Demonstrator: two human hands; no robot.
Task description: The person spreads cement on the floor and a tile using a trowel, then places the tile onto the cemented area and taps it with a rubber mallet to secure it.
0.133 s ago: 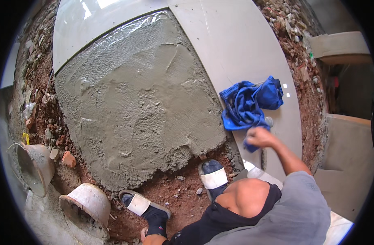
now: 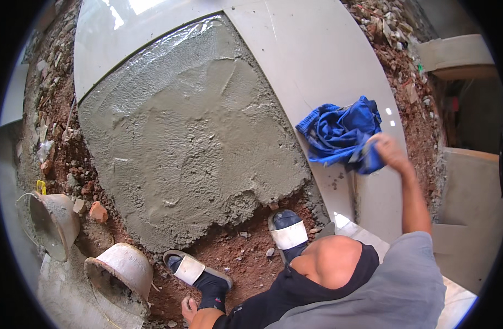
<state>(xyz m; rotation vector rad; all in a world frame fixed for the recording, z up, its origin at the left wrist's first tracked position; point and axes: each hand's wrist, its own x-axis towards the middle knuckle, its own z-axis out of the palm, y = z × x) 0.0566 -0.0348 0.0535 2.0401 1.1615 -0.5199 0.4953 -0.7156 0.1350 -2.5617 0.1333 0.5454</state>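
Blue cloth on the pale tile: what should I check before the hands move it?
1. Right hand gripping the crumpled blue fabric cloth: ok, fingers are on its right end.
2. Cloth over the glossy pale flat tile: ok.
3. Tile clean: not ok, dark specks show beside the cloth.
4. Left hand empty: cannot tell, it is partly hidden.
5. Grey cement bed even: not ok, lumpy in places.

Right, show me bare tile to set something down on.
Free: glossy white tile beyond the wet grey mortar, and right of it, above the crumpled blue cloth, beside reddish rubble. Crowded: lower right, where the right hand grips that cloth.
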